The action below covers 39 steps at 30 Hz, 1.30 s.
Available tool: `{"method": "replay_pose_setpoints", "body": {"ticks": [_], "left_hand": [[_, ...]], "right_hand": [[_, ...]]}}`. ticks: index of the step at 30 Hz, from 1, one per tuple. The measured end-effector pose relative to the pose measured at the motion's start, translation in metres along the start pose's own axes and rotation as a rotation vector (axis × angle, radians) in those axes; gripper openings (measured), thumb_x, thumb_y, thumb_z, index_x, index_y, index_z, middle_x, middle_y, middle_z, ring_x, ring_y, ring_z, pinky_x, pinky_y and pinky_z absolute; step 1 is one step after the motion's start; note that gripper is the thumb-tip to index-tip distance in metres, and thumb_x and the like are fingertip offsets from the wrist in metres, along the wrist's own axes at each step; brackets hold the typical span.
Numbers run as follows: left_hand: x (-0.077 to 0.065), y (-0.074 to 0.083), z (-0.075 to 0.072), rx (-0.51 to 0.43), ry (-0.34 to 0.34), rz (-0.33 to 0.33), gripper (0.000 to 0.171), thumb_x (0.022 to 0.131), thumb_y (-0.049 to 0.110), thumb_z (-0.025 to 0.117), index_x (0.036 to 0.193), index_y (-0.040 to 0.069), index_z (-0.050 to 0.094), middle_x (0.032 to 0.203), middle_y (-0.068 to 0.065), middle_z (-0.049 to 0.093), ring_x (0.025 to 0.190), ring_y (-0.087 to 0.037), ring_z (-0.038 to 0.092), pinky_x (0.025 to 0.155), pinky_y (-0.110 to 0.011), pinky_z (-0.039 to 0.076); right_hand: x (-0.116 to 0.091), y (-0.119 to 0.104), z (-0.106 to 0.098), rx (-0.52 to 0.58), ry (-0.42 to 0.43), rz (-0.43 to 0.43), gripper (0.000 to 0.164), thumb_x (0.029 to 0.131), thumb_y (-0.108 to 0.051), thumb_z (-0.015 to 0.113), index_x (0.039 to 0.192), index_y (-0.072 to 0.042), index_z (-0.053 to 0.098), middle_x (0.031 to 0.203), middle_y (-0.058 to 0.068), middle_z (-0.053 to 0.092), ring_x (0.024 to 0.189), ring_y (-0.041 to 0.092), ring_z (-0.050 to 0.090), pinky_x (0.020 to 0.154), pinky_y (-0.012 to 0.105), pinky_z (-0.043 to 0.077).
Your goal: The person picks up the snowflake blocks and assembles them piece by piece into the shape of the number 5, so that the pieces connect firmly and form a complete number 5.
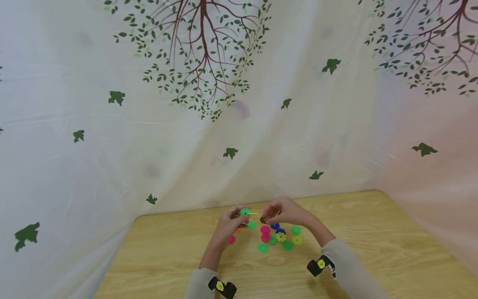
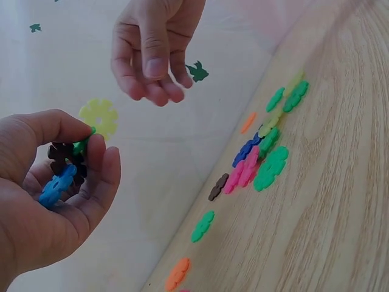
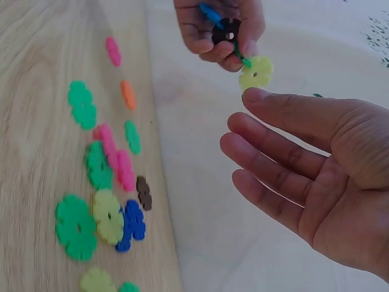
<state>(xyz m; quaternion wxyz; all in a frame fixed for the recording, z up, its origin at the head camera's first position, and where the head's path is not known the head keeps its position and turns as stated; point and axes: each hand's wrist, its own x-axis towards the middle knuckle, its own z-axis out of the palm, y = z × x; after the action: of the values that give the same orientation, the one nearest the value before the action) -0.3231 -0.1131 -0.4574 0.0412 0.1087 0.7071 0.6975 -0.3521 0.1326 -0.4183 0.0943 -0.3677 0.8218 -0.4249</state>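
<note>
- Your left hand (image 1: 227,224) pinches a joined chain (image 3: 225,28): one blue disc (image 3: 211,16), at least one dark disc (image 2: 59,152), one green, one yellow.
- Left on the desk (image 1: 168,253): one pink disc (image 1: 232,239), one orange disc (image 2: 179,274), one green disc (image 1: 252,224).
- Middle: one brown disc (image 3: 144,193), two pink discs (image 1: 265,237), two green discs (image 1: 263,248), two blue discs (image 3: 137,220), one yellow disc (image 3: 108,228).
- Right: two more green, one yellow, one orange.
- Your right hand (image 1: 287,210) hovers, fingers relaxed, thumb apart.
</note>
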Motion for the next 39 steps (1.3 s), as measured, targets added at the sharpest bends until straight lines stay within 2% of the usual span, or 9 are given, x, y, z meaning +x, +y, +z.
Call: {"method": "replay_pose_setpoints", "body": {"ticks": [7, 15, 22, 28, 34, 39], "left_hand": [[0.0, 0.0, 0.001, -0.017, 0.04, 0.007, 0.032, 0.095, 0.008, 0.068, 0.126, 0.002, 0.066, 0.103, -0.009, 0.065, 0.09, -0.017, 0.064, 0.085, -0.034, 0.062], [-0.001, 0.001, 0.0, -0.019, 0.051, 0.027, 0.031, 0.095, 0.006, 0.067, 0.126, 0.003, 0.066, 0.101, -0.007, 0.063, 0.088, -0.016, 0.063, 0.085, -0.037, 0.062], [0.0, 0.0, 0.0, -0.019, 0.052, 0.032, 0.031, 0.095, 0.005, 0.067, 0.126, 0.002, 0.066, 0.103, -0.009, 0.064, 0.086, -0.014, 0.063, 0.083, -0.034, 0.062], [0.001, 0.001, 0.001, -0.027, 0.047, 0.036, 0.032, 0.095, 0.004, 0.067, 0.127, 0.001, 0.066, 0.102, -0.008, 0.064, 0.086, -0.014, 0.062, 0.079, -0.028, 0.061], [0.001, 0.0, 0.001, -0.033, 0.045, 0.027, 0.034, 0.094, 0.003, 0.067, 0.128, -0.002, 0.064, 0.1, -0.008, 0.064, 0.085, -0.014, 0.063, 0.078, -0.027, 0.061], [0.001, -0.001, 0.001, -0.036, 0.044, 0.029, 0.034, 0.094, 0.004, 0.067, 0.128, -0.002, 0.064, 0.099, -0.005, 0.064, 0.085, -0.014, 0.063, 0.078, -0.028, 0.061]], "right_hand": [[-0.014, 0.007, -0.007, -0.059, -0.112, -0.015, 0.012, 0.087, -0.002, 0.078, 0.099, -0.002, 0.074, 0.089, 0.013, 0.075, 0.08, 0.011, 0.07, 0.073, 0.023, 0.059], [-0.033, 0.026, -0.008, -0.121, -0.235, 0.041, 0.015, 0.085, 0.002, 0.077, 0.1, 0.0, 0.074, 0.094, 0.015, 0.074, 0.082, 0.008, 0.066, 0.074, 0.021, 0.057], [-0.041, 0.037, -0.004, -0.118, -0.26, 0.087, 0.019, 0.084, 0.001, 0.078, 0.102, -0.004, 0.075, 0.092, 0.01, 0.073, 0.079, 0.006, 0.062, 0.069, 0.02, 0.054], [-0.041, 0.041, 0.0, -0.122, -0.263, 0.112, 0.023, 0.08, 0.004, 0.08, 0.101, -0.004, 0.076, 0.085, 0.012, 0.07, 0.073, 0.006, 0.058, 0.065, 0.019, 0.051], [-0.042, 0.044, 0.005, -0.142, -0.273, 0.091, 0.028, 0.079, 0.007, 0.077, 0.105, -0.002, 0.077, 0.076, 0.006, 0.065, 0.066, 0.002, 0.051, 0.061, 0.016, 0.046], [-0.042, 0.047, 0.008, -0.137, -0.266, 0.081, 0.027, 0.078, 0.008, 0.077, 0.104, -0.002, 0.078, 0.079, 0.006, 0.067, 0.066, 0.001, 0.051, 0.06, 0.016, 0.046]]}}
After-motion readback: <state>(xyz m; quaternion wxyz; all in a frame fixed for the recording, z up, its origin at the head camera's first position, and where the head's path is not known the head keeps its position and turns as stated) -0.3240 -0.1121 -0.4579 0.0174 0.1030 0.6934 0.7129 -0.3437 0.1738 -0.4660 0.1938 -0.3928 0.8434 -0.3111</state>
